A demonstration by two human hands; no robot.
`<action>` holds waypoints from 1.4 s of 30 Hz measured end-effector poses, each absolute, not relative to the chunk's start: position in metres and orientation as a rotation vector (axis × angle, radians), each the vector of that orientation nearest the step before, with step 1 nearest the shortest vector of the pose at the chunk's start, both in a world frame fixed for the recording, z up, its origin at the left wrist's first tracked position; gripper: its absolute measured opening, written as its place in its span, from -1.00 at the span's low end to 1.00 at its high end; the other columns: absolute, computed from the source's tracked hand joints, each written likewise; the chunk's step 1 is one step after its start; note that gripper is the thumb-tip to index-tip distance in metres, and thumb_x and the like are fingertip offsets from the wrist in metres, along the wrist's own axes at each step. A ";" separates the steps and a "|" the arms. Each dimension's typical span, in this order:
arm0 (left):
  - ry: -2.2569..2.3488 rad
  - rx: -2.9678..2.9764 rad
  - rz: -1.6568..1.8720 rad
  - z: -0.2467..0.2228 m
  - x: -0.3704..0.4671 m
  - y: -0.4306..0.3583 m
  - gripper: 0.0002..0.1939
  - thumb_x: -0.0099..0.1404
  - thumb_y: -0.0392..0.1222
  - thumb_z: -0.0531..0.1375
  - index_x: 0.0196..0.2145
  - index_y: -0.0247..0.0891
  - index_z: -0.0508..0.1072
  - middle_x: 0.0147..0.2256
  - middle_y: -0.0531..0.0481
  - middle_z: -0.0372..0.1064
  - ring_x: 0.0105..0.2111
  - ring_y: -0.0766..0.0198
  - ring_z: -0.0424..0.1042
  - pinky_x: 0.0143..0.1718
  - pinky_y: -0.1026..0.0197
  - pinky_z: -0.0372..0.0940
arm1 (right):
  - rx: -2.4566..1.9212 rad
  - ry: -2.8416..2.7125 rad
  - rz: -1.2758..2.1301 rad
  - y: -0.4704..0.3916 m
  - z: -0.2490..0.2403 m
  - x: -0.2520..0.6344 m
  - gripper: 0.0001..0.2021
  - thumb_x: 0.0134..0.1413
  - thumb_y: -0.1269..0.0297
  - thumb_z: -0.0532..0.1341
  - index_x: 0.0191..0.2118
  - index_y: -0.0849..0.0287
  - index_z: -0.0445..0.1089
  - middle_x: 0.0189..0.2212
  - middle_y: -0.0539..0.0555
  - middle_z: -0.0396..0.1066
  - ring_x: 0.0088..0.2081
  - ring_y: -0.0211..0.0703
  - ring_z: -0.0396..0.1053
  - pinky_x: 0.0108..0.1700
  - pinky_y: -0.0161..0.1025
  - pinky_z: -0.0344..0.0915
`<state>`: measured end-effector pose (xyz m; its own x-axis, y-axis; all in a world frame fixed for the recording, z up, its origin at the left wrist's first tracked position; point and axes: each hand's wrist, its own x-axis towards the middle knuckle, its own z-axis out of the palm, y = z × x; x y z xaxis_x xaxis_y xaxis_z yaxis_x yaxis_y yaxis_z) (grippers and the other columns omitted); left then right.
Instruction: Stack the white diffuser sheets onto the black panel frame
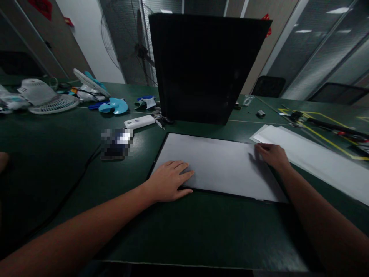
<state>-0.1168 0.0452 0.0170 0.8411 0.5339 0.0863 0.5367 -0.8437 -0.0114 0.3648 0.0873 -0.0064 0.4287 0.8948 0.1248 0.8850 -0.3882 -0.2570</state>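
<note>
A flat panel with a thin black frame lies on the green table, and a white sheet [221, 161] covers its face. My left hand [170, 181] rests flat on the sheet's left part, fingers spread, thumb near the front edge. At the far right corner, the fingers of my right hand [272, 154] are bent together and pinch the sheet's edge. Its fingertips are partly hidden. Just right of that hand are more loose white sheets [311, 157], stacked unevenly.
A large black screen [207, 69] stands upright behind the panel. On the left are a white power bank [140, 122], a blurred-out device [117, 144] with a cable, a blue fan blade [113, 106] and white fan parts [54, 104]. Tools [331, 125] lie far right.
</note>
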 end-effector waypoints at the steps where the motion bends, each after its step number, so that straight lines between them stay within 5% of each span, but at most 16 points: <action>1: -0.873 -2.978 -0.141 0.017 -0.117 0.046 -0.38 0.48 0.24 0.10 0.30 -0.18 0.37 0.29 -0.29 0.33 0.26 -0.16 0.34 0.21 -0.20 0.28 | -2.347 -1.570 0.078 0.088 -0.007 0.366 -0.43 0.34 -0.11 0.09 0.21 0.19 0.51 -0.03 0.26 0.58 -0.05 0.07 0.50 -0.04 -0.12 0.34; 5: -0.905 -2.961 -0.204 0.017 -0.118 0.047 -0.36 0.43 0.26 0.15 0.29 -0.18 0.39 0.27 -0.28 0.34 0.26 -0.17 0.34 0.22 -0.21 0.28 | -2.241 -1.641 0.120 0.086 -0.005 0.377 -0.43 0.39 -0.04 0.10 0.33 0.19 0.39 0.04 0.22 0.56 -0.06 -0.03 0.49 -0.04 -0.21 0.29; 12: -1.029 -2.910 -0.153 0.020 -0.119 0.048 -0.30 0.38 0.35 0.14 0.29 -0.14 0.39 0.25 -0.27 0.37 0.22 -0.20 0.38 0.14 -0.23 0.34 | -2.479 -1.456 -0.136 0.066 -0.004 0.424 -0.26 0.35 -0.02 0.12 0.46 0.38 0.13 0.38 0.55 0.10 0.36 0.30 0.05 0.23 0.14 0.03; 18: -1.089 -2.895 -0.117 0.024 -0.119 0.046 -0.32 0.38 0.34 0.14 0.24 -0.15 0.43 0.22 -0.25 0.40 0.19 -0.19 0.39 0.09 -0.25 0.39 | -2.671 -1.358 -0.006 0.063 -0.009 0.437 -0.17 0.28 -0.27 0.08 0.43 0.27 0.23 0.30 0.55 0.25 0.18 0.43 0.28 0.00 0.19 0.18; 28: -1.095 -2.907 -0.119 0.025 -0.118 0.044 -0.32 0.39 0.34 0.14 0.24 -0.17 0.44 0.23 -0.27 0.39 0.20 -0.20 0.39 0.10 -0.29 0.39 | -2.641 -1.537 -0.210 0.064 0.007 0.404 -0.54 0.39 0.16 0.04 0.16 0.26 0.54 0.04 0.50 0.48 -0.01 0.18 0.44 -0.15 -0.03 0.19; 34: -1.027 -2.878 -0.228 0.021 -0.120 0.044 -0.32 0.37 0.32 0.18 0.23 -0.20 0.44 0.22 -0.29 0.40 0.19 -0.22 0.41 0.10 -0.29 0.40 | -2.530 -1.561 -0.451 0.058 0.027 0.365 -0.49 0.42 0.11 -0.07 0.10 0.27 0.54 -0.09 0.47 0.54 -0.15 0.22 0.50 -0.23 -0.03 0.22; 38: -0.814 -2.785 -0.474 0.022 -0.120 0.043 -0.43 0.42 0.09 0.24 0.26 -0.27 0.42 0.32 -0.35 0.28 0.30 -0.21 0.31 0.25 -0.26 0.31 | -2.175 -1.941 -0.531 0.051 0.035 0.310 -0.57 0.42 0.11 0.00 0.05 0.15 0.56 -0.01 0.24 0.56 -0.04 0.07 0.50 -0.06 -0.11 0.30; 42: -0.638 -2.636 -0.638 0.025 -0.119 0.040 -0.47 0.44 -0.25 0.24 0.33 -0.19 0.33 0.40 -0.26 0.15 0.40 -0.09 0.16 0.37 -0.21 0.19 | -1.532 -2.464 -0.510 0.033 0.036 0.240 -0.65 0.40 0.20 0.06 -0.06 0.12 0.60 -0.16 0.14 0.61 -0.21 -0.09 0.52 -0.14 -0.18 0.35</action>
<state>-0.1193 0.0400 0.0251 0.7966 0.3400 0.4997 0.4996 -0.8358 -0.2277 0.2404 0.0329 0.0355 -0.4451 0.8281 0.3406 0.8953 0.4047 0.1862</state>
